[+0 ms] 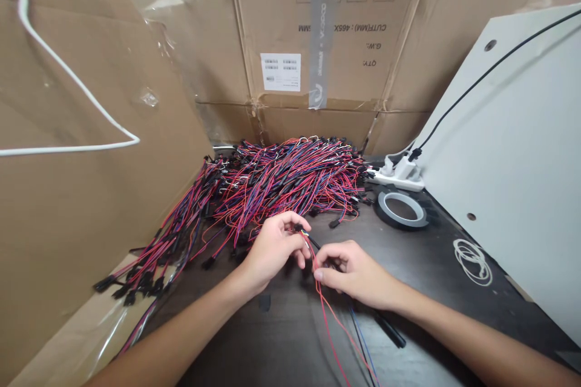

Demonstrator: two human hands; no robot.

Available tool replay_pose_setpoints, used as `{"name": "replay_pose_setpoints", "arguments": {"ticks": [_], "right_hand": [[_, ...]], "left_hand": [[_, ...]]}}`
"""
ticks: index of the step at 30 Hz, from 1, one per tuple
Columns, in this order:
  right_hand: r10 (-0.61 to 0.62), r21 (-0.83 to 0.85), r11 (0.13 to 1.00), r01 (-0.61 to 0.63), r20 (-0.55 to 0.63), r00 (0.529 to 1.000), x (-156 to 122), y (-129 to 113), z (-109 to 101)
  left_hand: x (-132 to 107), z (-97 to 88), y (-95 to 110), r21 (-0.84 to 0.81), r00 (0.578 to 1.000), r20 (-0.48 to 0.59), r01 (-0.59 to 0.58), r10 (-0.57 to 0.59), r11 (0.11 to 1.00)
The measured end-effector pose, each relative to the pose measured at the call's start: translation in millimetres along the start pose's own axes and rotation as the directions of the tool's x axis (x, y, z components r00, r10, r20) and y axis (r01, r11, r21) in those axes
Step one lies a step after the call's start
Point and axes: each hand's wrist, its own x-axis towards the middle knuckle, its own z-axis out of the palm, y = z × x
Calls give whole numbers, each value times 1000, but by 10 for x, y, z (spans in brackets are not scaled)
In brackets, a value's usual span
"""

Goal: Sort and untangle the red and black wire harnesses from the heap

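Over the dark table, my left hand [280,247] is closed around the end of a wire harness [323,299], near its small black connector [299,228]. Just to the right, my right hand [356,272] pinches the harness's red wires between thumb and fingers. Red, orange, blue and black wires trail down from there toward the lower edge of the view. A black sleeved piece [390,328] sticks out below my right hand; whether it belongs to the same harness I cannot tell. Behind both hands lies a large heap of similar harnesses [290,178].
A roll of black tape [401,208] lies right of the heap, before a white power strip [397,179] with plugs in it. A coiled pale cable [472,262] rests by the white panel [512,151]. Cardboard [281,24] stands behind; another cardboard sheet [91,121] rises at left.
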Motion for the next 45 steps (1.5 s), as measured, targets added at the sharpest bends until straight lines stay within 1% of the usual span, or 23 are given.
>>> {"name": "replay_pose_setpoints", "arguments": {"ticks": [4, 10, 16, 20, 24, 28, 39, 42, 45], "right_hand": [[-12, -52, 999, 11, -32, 999, 3, 24, 9], [-43, -83, 996, 39, -49, 998, 6, 58, 32], [-112, -198, 975, 99, -58, 992, 1, 65, 58], [-151, -225, 965, 133, -62, 987, -7, 47, 67], [-175, -234, 959, 159, -47, 984, -11, 19, 65], [-169, -224, 962, 158, -32, 985, -6, 5, 59], [-220, -217, 954, 206, -41, 975, -14, 10, 40], [-214, -189, 961, 203, -37, 976, -12, 24, 37], [-202, -155, 968, 195, -29, 979, -13, 27, 35]], "left_hand": [[7, 7, 4, 13, 1000, 12, 12, -12, 1000], [28, -3, -23, 68, 1000, 14, 7, -8, 998], [26, -20, -47, 140, 1000, -20, 2, 1, 990], [27, -20, -56, 154, 999, -44, -23, 30, 988], [28, -25, -69, 168, 998, -55, -27, 37, 985], [22, -28, -72, 196, 998, -52, -13, 24, 980], [17, -13, -66, 211, 998, -58, -22, 35, 977], [14, -12, -58, 216, 997, -60, -36, 51, 976], [13, -14, -56, 229, 997, -40, -49, 59, 972]]}}
